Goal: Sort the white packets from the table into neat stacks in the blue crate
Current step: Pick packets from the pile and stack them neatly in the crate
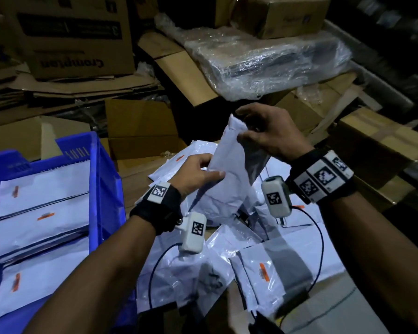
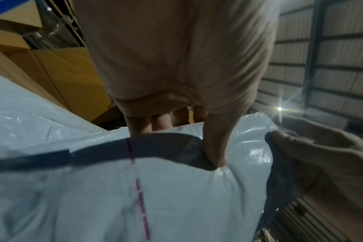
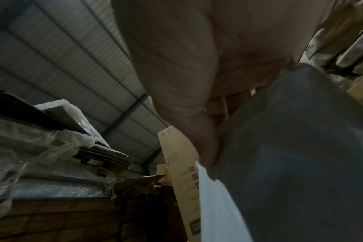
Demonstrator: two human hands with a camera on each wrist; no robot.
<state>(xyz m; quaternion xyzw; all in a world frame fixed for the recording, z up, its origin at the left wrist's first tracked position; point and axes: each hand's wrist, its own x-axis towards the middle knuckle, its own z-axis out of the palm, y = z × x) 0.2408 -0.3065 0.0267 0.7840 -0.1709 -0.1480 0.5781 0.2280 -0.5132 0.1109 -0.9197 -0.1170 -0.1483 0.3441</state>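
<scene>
A white packet is held up on end above the table, its grey flap hanging to the right. My left hand pinches its lower left edge between thumb and fingers. My right hand grips its top end. In the left wrist view my thumb presses the packet by its dark flap, and the right hand holds the far end. The right wrist view shows the grey flap under my thumb. The blue crate at left holds several stacked white packets.
A loose heap of white packets covers the table under my hands. Cardboard boxes stand behind the heap and the crate. A plastic-wrapped bundle lies on boxes at the back right.
</scene>
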